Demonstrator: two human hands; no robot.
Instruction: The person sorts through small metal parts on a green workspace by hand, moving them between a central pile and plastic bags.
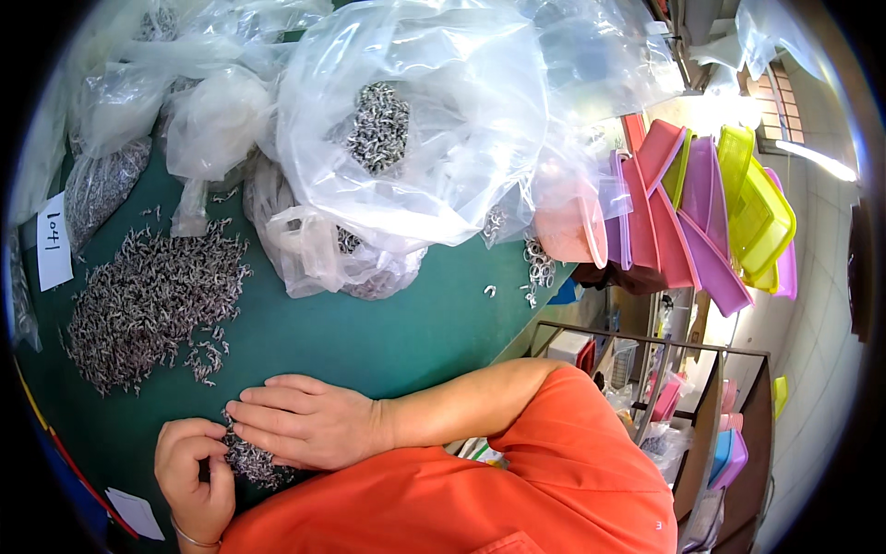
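A small heap of grey metal pieces [256, 464] lies on the green table close to my body, between my two hands. My right hand [318, 423] reaches across from the right, palm down, its fingers stretched out over the heap's upper edge. At the heap's left side is my left hand [192, 475], with a thin bangle at the wrist. Its fingers are curled and the thumb comes close to the index fingertip; anything pinched there is too small to make out. Farther out spreads a larger pile of the same small, curved metal pieces [152, 305].
A big open clear plastic bag [415, 185] holds more pieces at the back. Tied bags [106, 185] stand left of it. Loose rings [538, 268] lie near the table's right edge, by a pink container [572, 226] and stacked coloured bins [660, 212]. A paper label [53, 242] lies far left.
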